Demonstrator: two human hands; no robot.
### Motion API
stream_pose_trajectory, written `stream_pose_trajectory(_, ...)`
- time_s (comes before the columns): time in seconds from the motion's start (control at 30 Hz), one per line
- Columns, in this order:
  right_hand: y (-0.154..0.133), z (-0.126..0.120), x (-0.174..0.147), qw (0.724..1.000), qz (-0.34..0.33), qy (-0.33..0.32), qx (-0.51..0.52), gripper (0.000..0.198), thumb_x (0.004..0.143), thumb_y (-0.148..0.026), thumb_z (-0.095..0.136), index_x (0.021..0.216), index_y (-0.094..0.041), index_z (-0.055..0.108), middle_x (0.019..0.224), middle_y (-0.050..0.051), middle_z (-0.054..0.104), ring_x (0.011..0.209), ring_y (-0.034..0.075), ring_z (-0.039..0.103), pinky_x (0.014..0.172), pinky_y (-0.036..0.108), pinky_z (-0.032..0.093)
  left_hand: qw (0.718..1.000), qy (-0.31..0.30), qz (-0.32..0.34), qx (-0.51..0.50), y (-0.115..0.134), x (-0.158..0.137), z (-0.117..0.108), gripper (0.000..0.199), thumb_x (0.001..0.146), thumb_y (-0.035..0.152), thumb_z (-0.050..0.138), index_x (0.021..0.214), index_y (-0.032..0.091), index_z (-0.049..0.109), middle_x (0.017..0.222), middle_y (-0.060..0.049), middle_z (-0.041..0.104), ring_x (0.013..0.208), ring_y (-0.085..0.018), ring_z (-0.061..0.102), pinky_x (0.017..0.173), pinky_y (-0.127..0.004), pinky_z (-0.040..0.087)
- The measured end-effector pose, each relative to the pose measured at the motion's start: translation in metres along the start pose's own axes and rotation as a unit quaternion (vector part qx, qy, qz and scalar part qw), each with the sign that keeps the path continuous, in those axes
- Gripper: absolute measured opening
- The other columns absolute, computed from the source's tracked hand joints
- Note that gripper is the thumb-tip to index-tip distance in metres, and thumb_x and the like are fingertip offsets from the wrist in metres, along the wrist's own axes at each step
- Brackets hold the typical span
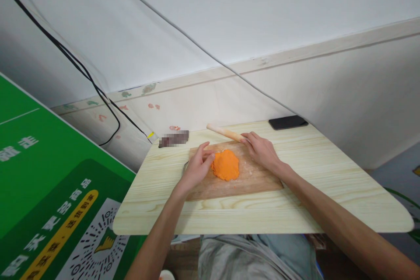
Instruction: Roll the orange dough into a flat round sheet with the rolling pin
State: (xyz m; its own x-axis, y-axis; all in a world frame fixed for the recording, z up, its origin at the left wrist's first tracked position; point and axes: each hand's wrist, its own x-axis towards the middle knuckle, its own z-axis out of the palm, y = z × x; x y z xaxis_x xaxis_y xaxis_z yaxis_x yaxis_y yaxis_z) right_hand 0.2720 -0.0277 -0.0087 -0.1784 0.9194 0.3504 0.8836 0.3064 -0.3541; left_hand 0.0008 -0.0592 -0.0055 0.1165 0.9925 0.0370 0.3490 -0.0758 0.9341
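Observation:
A flattened round of orange dough (pixel 225 165) lies near the middle of a wooden cutting board (pixel 256 179), with a little white flour dusted around it. My left hand (pixel 199 164) is at the dough's left edge, fingers apart and holding nothing; its thumb seems to touch the rim. In my right hand (pixel 260 151) is one end of a wooden rolling pin (pixel 225 132). The pin slants up to the left, over the board's far edge and behind the dough. My right fingers wrap its near end, which is partly hidden.
A black phone (pixel 288 122) lies at the back right of the pale wooden table (pixel 328 183). At the back left is a pixelated dark object (pixel 173 138). A grey cable (pixel 197 43) crosses the wall, black cables (pixel 78 65) hang left, and a green sign (pixel 49 162) stands beside the table.

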Motion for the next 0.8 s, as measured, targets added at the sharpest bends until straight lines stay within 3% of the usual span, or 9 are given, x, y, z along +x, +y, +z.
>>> stream_pose_trajectory(0.1, 0.001, 0.001, 0.0, 1.0, -0.001, 0.001, 0.001, 0.038, 0.114, -0.037, 0.04, 0.136, -0.021, 0.067, 0.127, 0.011, 0.076, 0.104, 0.026, 0.074, 0.078, 0.034, 0.05, 0.999, -0.018, -0.03, -0.013, 0.009, 0.0, -0.007, 0.058, 0.1, 0.03, 0.063, 0.156, 0.025, 0.046, 0.149, -0.016, 0.065, 0.12, -0.024, 0.074, 0.103, -0.041, 0.059)
stream_pose_trajectory(0.17, 0.0, 0.001, 0.0, 1.0, -0.003, 0.001, 0.003, 0.038, 0.114, -0.036, 0.04, 0.135, -0.02, 0.067, 0.126, 0.011, 0.075, 0.104, 0.027, 0.074, 0.079, 0.034, 0.05, 0.999, -0.027, -0.03, 0.013, 0.012, -0.003, -0.014, 0.058, 0.101, 0.032, 0.061, 0.156, 0.023, 0.047, 0.142, -0.016, 0.07, 0.116, -0.025, 0.075, 0.101, -0.041, 0.06)
stream_pose_trajectory(0.27, 0.0, 0.0, 0.0, 1.0, -0.003, -0.001, 0.002, 0.038, 0.114, -0.036, 0.04, 0.136, -0.021, 0.067, 0.127, 0.011, 0.075, 0.104, 0.026, 0.074, 0.079, 0.033, 0.05, 0.994, -0.021, 0.011, 0.103, 0.009, -0.014, -0.02, 0.051, 0.102, 0.034, 0.059, 0.151, 0.02, 0.054, 0.128, -0.015, 0.077, 0.116, -0.029, 0.075, 0.105, -0.046, 0.057)
stream_pose_trajectory(0.47, -0.002, -0.002, -0.001, 1.0, -0.001, -0.006, 0.002, 0.037, 0.115, -0.035, 0.04, 0.136, -0.021, 0.066, 0.127, 0.01, 0.076, 0.104, 0.026, 0.074, 0.08, 0.033, 0.05, 0.978, -0.014, 0.085, 0.191, -0.006, -0.042, -0.021, 0.049, 0.104, 0.029, 0.054, 0.152, 0.023, 0.054, 0.138, -0.013, 0.074, 0.137, -0.03, 0.064, 0.121, -0.053, 0.043)
stream_pose_trajectory(0.67, -0.001, -0.002, -0.001, 1.0, -0.006, -0.005, 0.001, 0.037, 0.114, -0.035, 0.039, 0.136, -0.02, 0.066, 0.127, 0.01, 0.076, 0.104, 0.027, 0.074, 0.079, 0.035, 0.05, 0.984, -0.04, 0.086, 0.149, -0.003, -0.047, -0.013, 0.049, 0.105, 0.027, 0.051, 0.153, 0.025, 0.053, 0.144, -0.012, 0.07, 0.142, -0.027, 0.06, 0.123, -0.05, 0.042)
stream_pose_trajectory(0.8, -0.001, -0.001, -0.001, 1.0, -0.006, -0.002, 0.004, 0.038, 0.114, -0.036, 0.039, 0.135, -0.02, 0.066, 0.127, 0.01, 0.076, 0.104, 0.027, 0.074, 0.079, 0.035, 0.05, 0.991, -0.024, 0.073, 0.107, -0.005, -0.045, -0.011, 0.047, 0.105, 0.028, 0.051, 0.152, 0.023, 0.052, 0.14, -0.013, 0.072, 0.134, -0.025, 0.065, 0.116, -0.046, 0.049)
